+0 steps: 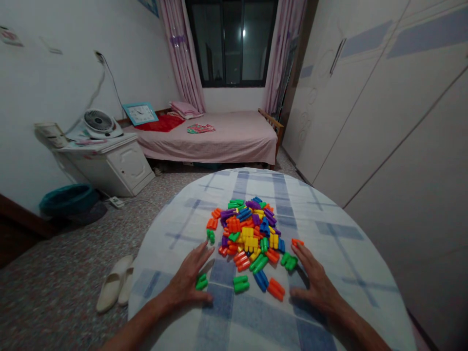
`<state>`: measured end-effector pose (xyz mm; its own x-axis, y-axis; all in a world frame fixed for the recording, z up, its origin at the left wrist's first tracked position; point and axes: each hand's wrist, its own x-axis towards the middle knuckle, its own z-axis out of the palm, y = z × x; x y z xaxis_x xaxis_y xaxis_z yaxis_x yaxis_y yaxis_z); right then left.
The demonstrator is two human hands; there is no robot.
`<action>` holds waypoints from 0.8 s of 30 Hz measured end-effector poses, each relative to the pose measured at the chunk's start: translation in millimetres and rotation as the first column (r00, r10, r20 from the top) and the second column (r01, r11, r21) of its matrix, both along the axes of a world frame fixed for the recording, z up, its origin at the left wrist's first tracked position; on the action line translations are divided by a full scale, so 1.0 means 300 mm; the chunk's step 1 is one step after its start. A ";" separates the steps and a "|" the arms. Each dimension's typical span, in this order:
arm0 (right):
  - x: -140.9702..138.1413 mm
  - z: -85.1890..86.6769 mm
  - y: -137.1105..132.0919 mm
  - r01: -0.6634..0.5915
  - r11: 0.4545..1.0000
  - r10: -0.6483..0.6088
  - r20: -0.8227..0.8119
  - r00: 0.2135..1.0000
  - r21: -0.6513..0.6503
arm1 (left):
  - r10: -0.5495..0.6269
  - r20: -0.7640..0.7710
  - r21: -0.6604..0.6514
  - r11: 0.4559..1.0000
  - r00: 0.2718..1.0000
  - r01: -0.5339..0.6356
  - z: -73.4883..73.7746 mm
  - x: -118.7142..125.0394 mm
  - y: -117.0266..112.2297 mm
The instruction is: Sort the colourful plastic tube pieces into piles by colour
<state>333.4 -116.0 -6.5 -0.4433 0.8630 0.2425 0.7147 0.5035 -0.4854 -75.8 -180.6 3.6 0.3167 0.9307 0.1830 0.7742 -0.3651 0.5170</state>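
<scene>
A heap of colourful plastic building blocks (250, 239) lies on the round table, in orange, green, yellow, blue and purple. On the left of the heap, my left hand (190, 278) has its fingers apart, with a green block (201, 282) between thumb and fingers; I cannot tell whether they touch it. My right hand (316, 280) is at the right, fingers spread, its fingertips at an orange block (297, 242) and beside a green block (289, 262). Nearer me lie a loose green block (241, 284), a blue block (261, 281) and an orange block (276, 289).
A blue-and-white checked cloth (256, 321) covers the table. Beyond it stands a bed (226, 141) under a window. To the left are a white cabinet (127, 163) with a fan (98, 121), a bin (68, 199) and slippers (113, 285). A wardrobe (383, 122) lines the right.
</scene>
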 end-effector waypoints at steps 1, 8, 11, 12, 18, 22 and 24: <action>0.001 -0.012 -0.010 -0.045 0.999 0.045 0.023 0.999 0.007 | -0.035 -0.008 0.003 0.999 0.999 0.035 -0.013 0.001 -0.009; -0.182 0.019 0.004 -0.240 0.968 0.238 0.034 0.971 0.072 | -0.169 0.056 0.109 0.981 0.984 0.163 -0.024 0.187 0.110; -0.268 0.028 0.013 -0.266 0.961 0.269 -0.036 0.962 0.082 | -0.183 0.103 0.165 0.972 0.978 0.165 -0.028 0.268 0.152; -0.295 0.027 0.017 -0.244 0.967 0.249 -0.076 0.965 0.077 | -0.170 0.132 0.175 0.974 0.977 0.145 -0.027 0.291 0.162; -0.431 0.052 0.120 -0.028 0.999 0.039 -0.382 0.923 0.033 | 0.064 0.402 0.162 0.977 0.913 -0.140 0.047 0.393 0.281; -0.467 0.141 0.250 0.087 0.994 -0.105 -0.403 0.909 -0.063 | 0.198 0.431 0.088 0.962 0.880 -0.260 0.142 0.406 0.415; -0.469 0.187 0.303 0.112 0.989 -0.141 -0.378 0.915 -0.100 | 0.245 0.393 0.053 0.956 0.886 -0.287 0.182 0.395 0.468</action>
